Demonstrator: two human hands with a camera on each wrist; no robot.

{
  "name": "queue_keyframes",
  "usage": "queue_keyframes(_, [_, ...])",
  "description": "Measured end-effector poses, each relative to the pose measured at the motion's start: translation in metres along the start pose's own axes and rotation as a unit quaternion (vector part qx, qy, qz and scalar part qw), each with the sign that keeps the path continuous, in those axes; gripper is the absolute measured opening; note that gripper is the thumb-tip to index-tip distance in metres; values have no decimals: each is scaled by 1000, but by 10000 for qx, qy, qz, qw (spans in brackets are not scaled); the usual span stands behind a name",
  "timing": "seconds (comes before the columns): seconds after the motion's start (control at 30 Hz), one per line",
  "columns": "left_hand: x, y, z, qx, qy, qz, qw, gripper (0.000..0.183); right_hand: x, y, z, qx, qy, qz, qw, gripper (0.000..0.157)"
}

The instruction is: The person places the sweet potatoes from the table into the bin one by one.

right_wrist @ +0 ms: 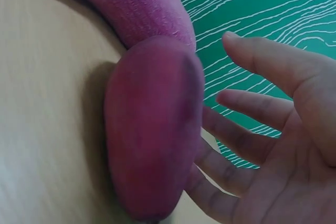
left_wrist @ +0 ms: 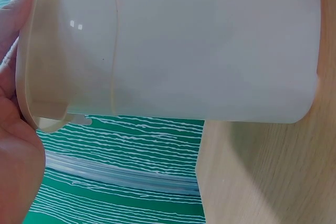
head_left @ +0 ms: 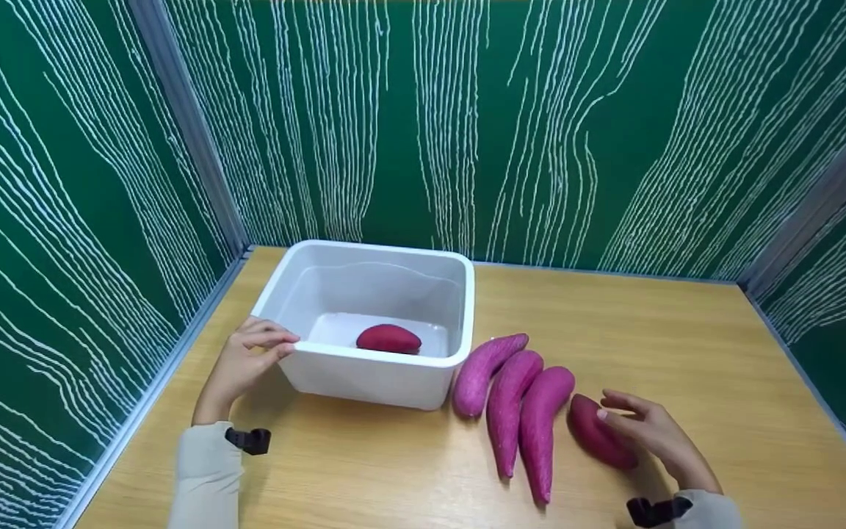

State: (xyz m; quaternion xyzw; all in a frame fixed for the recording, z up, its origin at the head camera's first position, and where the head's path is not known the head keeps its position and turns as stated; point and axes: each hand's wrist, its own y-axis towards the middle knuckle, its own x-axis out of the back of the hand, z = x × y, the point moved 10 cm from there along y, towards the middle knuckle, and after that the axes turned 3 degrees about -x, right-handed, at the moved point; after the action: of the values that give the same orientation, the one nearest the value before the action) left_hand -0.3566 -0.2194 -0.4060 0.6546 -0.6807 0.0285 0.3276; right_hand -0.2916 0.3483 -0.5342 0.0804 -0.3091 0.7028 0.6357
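My left hand (head_left: 247,356) pinches the rim of a white plastic bin (head_left: 371,378) at its near left corner; in the left wrist view the thumb (left_wrist: 22,1) lies at that rim. Inside the bin, on its floor, is a dark red sweet potato (head_left: 389,339). Over on the right, my right hand (head_left: 647,430) hovers with loosely spread fingers beside another dark red sweet potato (head_left: 599,433) lying on the table. The right wrist view shows this sweet potato (right_wrist: 155,129) close up, the fingers (right_wrist: 247,142) partly behind it and the thumb apart from it.
Between the bin and the right hand lie three long pink-purple sweet potatoes (head_left: 515,404), side by side on the wooden table (head_left: 651,330). Green panels (head_left: 540,147) with wavy white lines enclose the back and sides, joined by grey metal posts (head_left: 188,117).
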Motion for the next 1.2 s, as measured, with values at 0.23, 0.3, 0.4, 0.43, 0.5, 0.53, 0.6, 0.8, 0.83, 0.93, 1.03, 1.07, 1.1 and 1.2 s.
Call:
queue_keyframes(0.23, [0,-1,-1,97,15,36,9999,13,-5,0,-10,-74,-51,24,10000,74])
queue_keyframes(0.3, [0,-1,0,140,1,48,9999,14,-6,1,-14,-182,-49,73,9998,76])
queue_keyframes(0.4, [-1,-1,0,151,-20,59,9999,14,-8,2,-19,-365,-39,116,9993,80])
queue_keyframes(0.43, [-1,-1,0,142,-21,56,9999,14,-8,2,-21,-396,-34,141,9991,81])
queue_keyframes(0.5, [-1,-1,0,124,-22,47,9999,14,-9,2,-22,-428,-11,142,9990,81])
queue_keyframes(0.53, [-1,-1,0,119,-18,41,9999,14,-10,2,-23,-446,18,130,9989,81])
queue_keyframes(0.6, [0,-1,0,121,18,37,9999,14,-11,2,-23,-421,64,125,9990,80])
queue_keyframes(0.8, [-1,-1,1,128,-87,22,9999,15,-13,3,-24,-304,58,61,9995,77])
queue_keyframes(0.83, [-1,-1,1,145,-115,33,9998,15,-14,3,-25,-309,23,64,9995,77])
queue_keyframes(0.93, [-2,-1,4,250,-49,92,9996,17,-14,2,-26,-434,-59,27,9990,80])
queue_keyframes(1.03, [-1,-1,3,321,49,123,9994,18,-16,1,-26,-457,-102,24,9989,82])
queue_keyframes(1.07, [-1,-1,2,333,79,123,9993,18,-16,1,-26,-466,-104,7,9989,82])
queue_keyframes(1.1, [-1,-1,1,354,98,125,9992,17,-16,0,-26,-487,-105,-30,9988,82])
queue_keyframes(1.2, [-1,-3,-4,423,127,153,9989,17,-16,0,-26,-456,-90,-98,9989,81])
